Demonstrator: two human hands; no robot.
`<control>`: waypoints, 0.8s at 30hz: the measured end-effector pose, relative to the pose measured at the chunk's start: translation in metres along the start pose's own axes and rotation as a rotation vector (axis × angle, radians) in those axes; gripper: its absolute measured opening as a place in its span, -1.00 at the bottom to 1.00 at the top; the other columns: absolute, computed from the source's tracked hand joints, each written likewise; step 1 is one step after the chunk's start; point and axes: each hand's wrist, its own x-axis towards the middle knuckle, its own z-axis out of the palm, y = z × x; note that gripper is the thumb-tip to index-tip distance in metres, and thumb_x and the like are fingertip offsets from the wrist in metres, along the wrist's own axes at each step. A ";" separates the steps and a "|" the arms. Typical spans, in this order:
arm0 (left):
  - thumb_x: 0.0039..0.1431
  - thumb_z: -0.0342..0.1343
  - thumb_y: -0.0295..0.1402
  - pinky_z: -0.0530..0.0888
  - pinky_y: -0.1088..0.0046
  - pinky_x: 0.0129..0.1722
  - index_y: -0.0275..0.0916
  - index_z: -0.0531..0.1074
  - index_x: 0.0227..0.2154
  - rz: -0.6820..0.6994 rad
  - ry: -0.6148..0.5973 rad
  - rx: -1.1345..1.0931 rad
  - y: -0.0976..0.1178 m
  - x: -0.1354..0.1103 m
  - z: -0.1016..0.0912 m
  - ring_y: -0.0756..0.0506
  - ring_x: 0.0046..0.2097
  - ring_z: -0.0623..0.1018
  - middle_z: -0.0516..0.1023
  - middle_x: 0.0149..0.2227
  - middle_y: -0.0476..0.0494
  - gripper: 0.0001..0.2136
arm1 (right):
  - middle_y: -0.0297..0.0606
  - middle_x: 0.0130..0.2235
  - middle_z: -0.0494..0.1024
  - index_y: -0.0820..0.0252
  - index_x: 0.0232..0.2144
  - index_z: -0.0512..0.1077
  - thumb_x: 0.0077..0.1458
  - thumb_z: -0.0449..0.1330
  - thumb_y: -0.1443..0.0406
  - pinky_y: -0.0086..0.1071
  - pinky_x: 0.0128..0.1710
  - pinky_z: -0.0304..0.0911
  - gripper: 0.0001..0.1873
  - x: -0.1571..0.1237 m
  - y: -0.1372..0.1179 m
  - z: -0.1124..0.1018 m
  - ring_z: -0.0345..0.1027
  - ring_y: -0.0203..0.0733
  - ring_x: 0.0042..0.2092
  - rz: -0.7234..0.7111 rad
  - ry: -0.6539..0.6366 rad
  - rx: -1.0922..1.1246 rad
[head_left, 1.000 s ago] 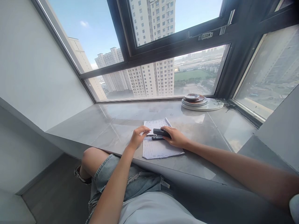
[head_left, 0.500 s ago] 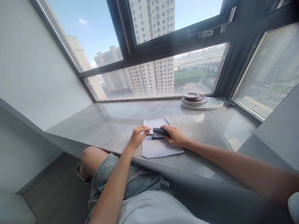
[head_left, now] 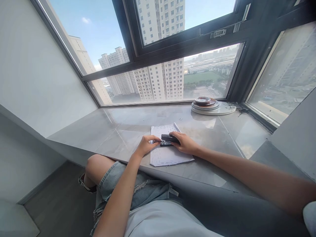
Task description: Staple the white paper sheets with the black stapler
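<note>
Denim shorts (head_left: 128, 187) and a bare knee (head_left: 95, 166) sit nearest the camera, below the grip. Right hand (head_left: 186, 144) is closed over one end of a black stapler (head_left: 167, 138), fingers curled across its top. Left hand (head_left: 145, 145) is at the opposite end, fingertips pinched together on the metal front tip. Stapler lies between both hands on a printed sheet (head_left: 168, 157), which rests on the grey sill (head_left: 118, 126). Beyond the grip, to its right, a stack of plates (head_left: 206, 104) stands by the window frame (head_left: 187, 49).

Right hand (head_left: 185, 144) holds stapler (head_left: 168, 138) on paper (head_left: 168, 156); left hand (head_left: 145, 145) touches it.
</note>
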 end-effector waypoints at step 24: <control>0.15 0.36 -0.27 0.55 0.28 -0.02 -0.18 0.69 -0.27 -0.077 -0.001 -0.027 0.003 0.000 -0.001 -0.17 -0.15 0.68 0.72 -0.23 -0.10 -0.86 | -0.08 0.06 0.56 0.12 0.13 0.34 0.24 0.19 0.29 -0.17 0.02 0.32 -0.59 0.000 -0.003 -0.002 0.46 0.05 0.04 0.019 -0.004 0.017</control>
